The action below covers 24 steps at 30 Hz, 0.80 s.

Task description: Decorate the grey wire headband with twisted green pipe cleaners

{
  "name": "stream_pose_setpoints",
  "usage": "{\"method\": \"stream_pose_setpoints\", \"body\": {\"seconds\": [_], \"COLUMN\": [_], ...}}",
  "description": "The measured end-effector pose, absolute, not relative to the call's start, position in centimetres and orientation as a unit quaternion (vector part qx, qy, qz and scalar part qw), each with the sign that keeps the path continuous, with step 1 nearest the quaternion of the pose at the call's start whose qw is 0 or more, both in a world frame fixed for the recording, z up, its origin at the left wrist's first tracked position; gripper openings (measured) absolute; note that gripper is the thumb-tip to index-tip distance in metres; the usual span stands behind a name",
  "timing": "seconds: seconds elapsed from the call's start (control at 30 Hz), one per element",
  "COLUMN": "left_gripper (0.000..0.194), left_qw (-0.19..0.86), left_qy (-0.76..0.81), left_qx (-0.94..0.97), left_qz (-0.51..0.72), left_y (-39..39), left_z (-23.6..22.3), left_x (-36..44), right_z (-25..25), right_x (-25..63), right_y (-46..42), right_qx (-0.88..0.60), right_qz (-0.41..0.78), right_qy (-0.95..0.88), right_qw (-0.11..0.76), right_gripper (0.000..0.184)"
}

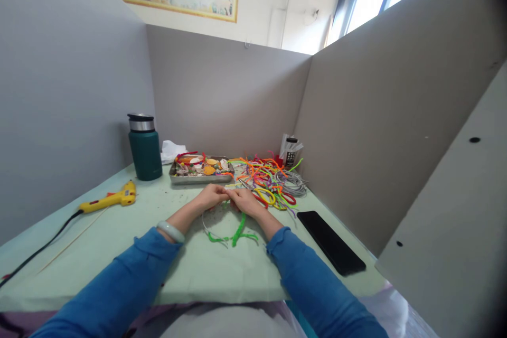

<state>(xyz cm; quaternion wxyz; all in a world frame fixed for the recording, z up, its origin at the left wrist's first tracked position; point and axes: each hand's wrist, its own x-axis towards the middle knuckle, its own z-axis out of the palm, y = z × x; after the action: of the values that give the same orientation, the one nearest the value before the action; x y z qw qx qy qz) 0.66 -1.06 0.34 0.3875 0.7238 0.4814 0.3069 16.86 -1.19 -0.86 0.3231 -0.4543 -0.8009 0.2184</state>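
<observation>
My left hand (212, 196) and my right hand (244, 202) meet over the middle of the table, fingertips pinched together at the top of a thin grey wire loop (206, 226). Green pipe cleaner (238, 231) wraps the loop's right side, and its loose ends spread out at the bottom near the table. The fingers hide the exact spot being pinched. Just beyond my right hand lie a yellow loop (266, 197) and a pile of colourful pipe cleaners (261, 171).
A metal tray (198, 180) of shells and beads stands behind my hands. On the left are a green bottle (145, 153) and a yellow glue gun (109, 200) with a thin stick (71, 241). A black phone (330, 242) lies right, near coiled grey wire (293, 184). Grey partitions (229, 95) surround the table.
</observation>
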Motion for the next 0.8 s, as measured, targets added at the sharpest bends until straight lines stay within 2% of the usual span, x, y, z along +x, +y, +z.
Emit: {"method": "stream_pose_setpoints", "body": {"seconds": [0.3,0.8], "left_gripper": [0.028,0.022], "left_qw": [0.384,0.384], "left_qy": [0.492,0.489], "left_qx": [0.721,0.724], "left_qz": [0.302,0.298], "left_y": [-1.2,-1.17], "left_z": [0.49,0.39], "left_x": [0.75,0.82], "right_z": [-0.59,-0.67], "right_x": [16.85,16.86], "right_y": [-1.44,-1.4], "right_qx": [-0.463,-0.465], "right_qz": [0.199,0.194], "right_qy": [-0.807,-0.805], "right_qw": [0.309,0.313], "right_gripper": [0.053,0.053]}}
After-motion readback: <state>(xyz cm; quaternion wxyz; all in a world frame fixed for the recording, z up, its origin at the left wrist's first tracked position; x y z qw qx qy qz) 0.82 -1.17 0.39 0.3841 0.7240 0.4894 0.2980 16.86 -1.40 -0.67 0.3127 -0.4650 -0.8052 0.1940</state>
